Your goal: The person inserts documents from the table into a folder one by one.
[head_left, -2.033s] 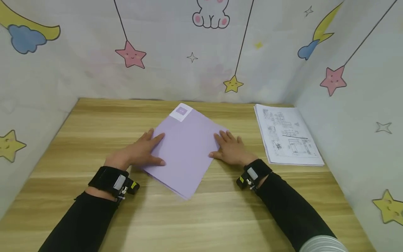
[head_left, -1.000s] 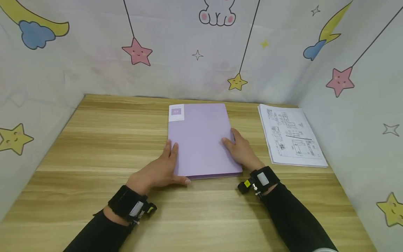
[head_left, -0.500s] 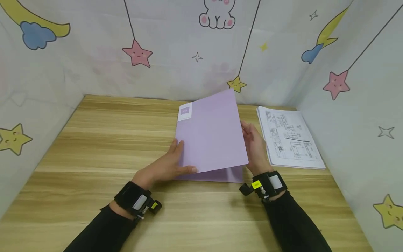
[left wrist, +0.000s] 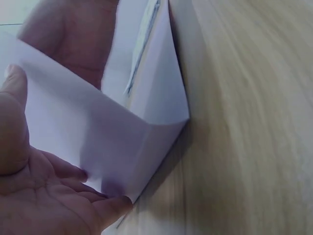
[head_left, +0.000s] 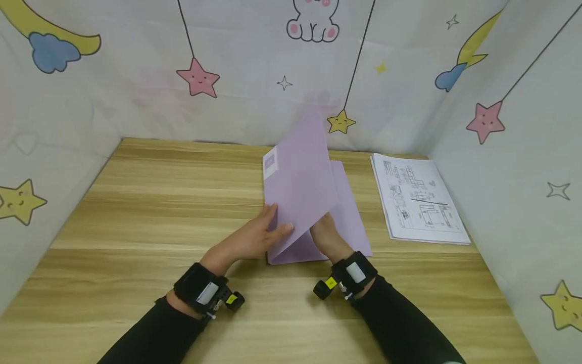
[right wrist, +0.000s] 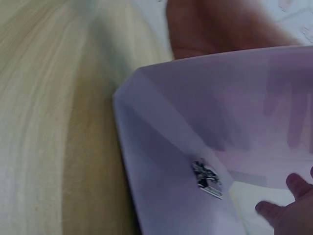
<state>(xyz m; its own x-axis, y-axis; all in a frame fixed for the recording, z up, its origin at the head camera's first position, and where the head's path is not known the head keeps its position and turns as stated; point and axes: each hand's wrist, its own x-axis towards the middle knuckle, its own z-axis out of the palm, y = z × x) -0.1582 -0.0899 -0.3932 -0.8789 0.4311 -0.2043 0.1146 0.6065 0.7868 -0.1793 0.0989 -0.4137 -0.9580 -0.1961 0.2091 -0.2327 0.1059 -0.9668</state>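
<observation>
A light purple file folder [head_left: 300, 172] with a white label [head_left: 270, 162] lies on the table, its front cover raised steeply from the right. My left hand [head_left: 254, 236] rests against the spine side, thumb extended on the cover's outer face. Its fingertips touch the outside near the spine in the left wrist view. My right hand [head_left: 328, 238] reaches under the raised cover, so the head view hides its fingers. In the right wrist view, the extended fingers [right wrist: 295, 185] are inside the folder, near a shiny metal clip [right wrist: 208, 178] and a pale sheet or tab [right wrist: 254, 196].
A stack of printed drawings [head_left: 420, 199] lies on the right of the wooden table [head_left: 173, 202], close to the side wall. A patterned cloth wall [head_left: 245, 111] stands along the table's back edge.
The slanted, closed folder was turned straight. My right hand then lifted the front cover from its right edge and moved left beneath it; the cover stands steeper now. My left hand stayed by the spine.
</observation>
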